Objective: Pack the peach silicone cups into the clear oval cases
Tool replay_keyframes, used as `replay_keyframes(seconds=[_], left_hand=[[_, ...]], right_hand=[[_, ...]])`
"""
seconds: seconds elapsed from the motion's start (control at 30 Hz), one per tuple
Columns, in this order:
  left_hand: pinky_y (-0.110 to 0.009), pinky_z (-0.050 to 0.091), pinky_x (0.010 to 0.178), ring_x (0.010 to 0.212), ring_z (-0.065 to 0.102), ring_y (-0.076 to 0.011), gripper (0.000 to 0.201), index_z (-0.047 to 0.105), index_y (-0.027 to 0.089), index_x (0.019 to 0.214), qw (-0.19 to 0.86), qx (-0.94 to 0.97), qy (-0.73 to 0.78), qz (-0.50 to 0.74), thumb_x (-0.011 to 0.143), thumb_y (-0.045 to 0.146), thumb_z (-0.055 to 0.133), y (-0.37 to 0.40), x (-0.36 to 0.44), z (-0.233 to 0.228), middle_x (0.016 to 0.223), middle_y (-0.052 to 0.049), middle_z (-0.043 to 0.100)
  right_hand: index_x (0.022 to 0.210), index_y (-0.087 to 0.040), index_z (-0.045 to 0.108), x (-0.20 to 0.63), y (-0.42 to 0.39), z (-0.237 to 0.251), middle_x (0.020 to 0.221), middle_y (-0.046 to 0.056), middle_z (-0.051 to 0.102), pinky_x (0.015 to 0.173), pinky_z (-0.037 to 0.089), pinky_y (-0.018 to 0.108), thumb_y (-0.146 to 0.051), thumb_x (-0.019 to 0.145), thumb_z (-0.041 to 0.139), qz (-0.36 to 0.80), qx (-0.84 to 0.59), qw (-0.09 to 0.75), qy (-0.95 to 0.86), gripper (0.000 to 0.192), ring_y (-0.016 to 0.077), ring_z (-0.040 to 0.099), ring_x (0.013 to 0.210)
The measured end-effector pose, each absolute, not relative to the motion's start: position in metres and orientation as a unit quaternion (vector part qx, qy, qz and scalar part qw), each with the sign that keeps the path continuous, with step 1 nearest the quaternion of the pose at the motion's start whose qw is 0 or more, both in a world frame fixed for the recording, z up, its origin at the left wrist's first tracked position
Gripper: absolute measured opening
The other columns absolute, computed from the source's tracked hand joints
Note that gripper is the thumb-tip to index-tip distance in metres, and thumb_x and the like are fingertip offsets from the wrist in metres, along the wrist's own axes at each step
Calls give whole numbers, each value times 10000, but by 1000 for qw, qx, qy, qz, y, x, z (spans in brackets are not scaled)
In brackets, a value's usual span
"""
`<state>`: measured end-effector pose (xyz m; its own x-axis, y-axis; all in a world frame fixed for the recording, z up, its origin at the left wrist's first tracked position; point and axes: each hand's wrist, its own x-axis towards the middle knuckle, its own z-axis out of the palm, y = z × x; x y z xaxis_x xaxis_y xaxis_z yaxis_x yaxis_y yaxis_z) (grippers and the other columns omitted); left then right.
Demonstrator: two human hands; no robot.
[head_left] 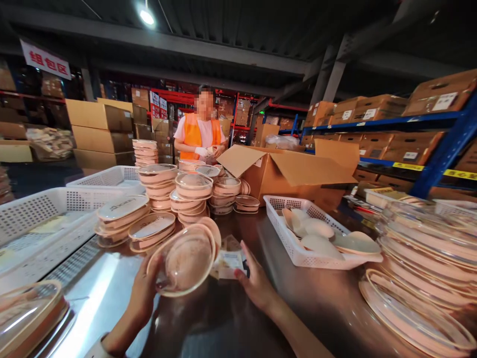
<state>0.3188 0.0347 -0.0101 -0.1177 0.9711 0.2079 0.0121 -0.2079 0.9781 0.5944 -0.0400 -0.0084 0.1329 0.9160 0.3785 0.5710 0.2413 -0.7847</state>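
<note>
**Lidded bowl tilted up in the left hand, paper slip under the right**

The left hand (143, 291) holds a lidded bowl (185, 261) tipped on edge above the counter (223, 318), its grip closed on the lower rim with the clear lid facing the camera. The right hand (255, 283) rests on a small paper slip (230, 261) lying on the counter just beside the bowl, fingers pressed together over its edge. Behind stand stacks of lidded bowls (190, 196). To the right a white basket (298, 251) holds pale spoons. Across the counter a person in an orange vest (194, 134) works beside an open carton (283, 174).
</note>
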Motion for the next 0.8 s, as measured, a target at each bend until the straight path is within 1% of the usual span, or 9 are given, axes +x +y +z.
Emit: replay_keyframes(seconds=[0.1,0.2,0.27,0.33,0.4,0.5,0.6,0.7,0.8], left_hand=[[-380,591,754,1138,622,-343,677,666,230,1127,487,535,464,511,715,759,569,24,329,-11,1260,-84,680],[-356,593,667,1096,644,-352,773,669,216,1123,510,550,463,472,627,806,615,21,330,-13,1264,-100,683],[-367,601,687,1107,645,-354,766,672,222,1132,511,563,458,461,644,808,600,23,328,-16,1255,-95,693],[-398,604,786,1163,625,-360,743,693,241,1130,506,588,442,450,650,801,605,25,326,-20,1247,-79,708],[-424,573,919,1237,585,-363,726,718,258,1117,513,613,420,431,637,795,628,28,324,-24,1262,-65,711],[-448,583,916,1258,569,-381,755,717,261,1141,543,599,422,410,616,799,647,35,320,-26,1301,-69,692],[-437,613,846,1233,589,-375,799,655,255,1231,576,526,435,449,673,820,570,43,314,-20,1339,-76,663],[-444,620,827,1231,588,-369,761,616,247,1266,572,492,446,482,723,777,557,44,311,-12,1387,-77,623],[-463,593,890,1219,600,-354,673,643,237,1221,520,514,470,494,773,726,528,41,313,-5,1322,-77,666]], right_hand=[[1384,-175,497,578,-50,-2,1118,146,712,750,580,375,-477,918,492,223,-573,448,-649,556,246,728,851],[1153,-159,638,574,-47,-4,649,16,656,448,492,262,-502,927,458,251,-625,415,-612,449,173,636,474],[1050,-169,662,576,-43,-7,583,-21,599,336,394,219,-537,919,443,290,-642,417,-574,448,141,565,374],[997,-182,678,579,-40,-8,663,1,653,338,402,218,-507,892,501,283,-648,429,-561,385,139,584,409],[944,-196,704,584,-39,-4,781,32,719,465,509,252,-405,850,580,250,-631,454,-578,260,170,666,564],[810,-187,712,607,-39,13,786,35,738,689,569,303,-298,725,696,165,-584,600,-522,141,212,702,756],[770,-167,639,655,-40,33,714,20,681,590,548,292,-409,703,707,62,-571,736,-359,260,187,645,656],[878,-171,563,706,-41,47,804,12,639,474,486,248,-481,718,696,-9,-560,794,-236,373,147,580,618],[956,-186,496,739,-42,52,876,3,612,457,496,248,-457,736,716,-28,-527,837,-142,412,129,572,606]])
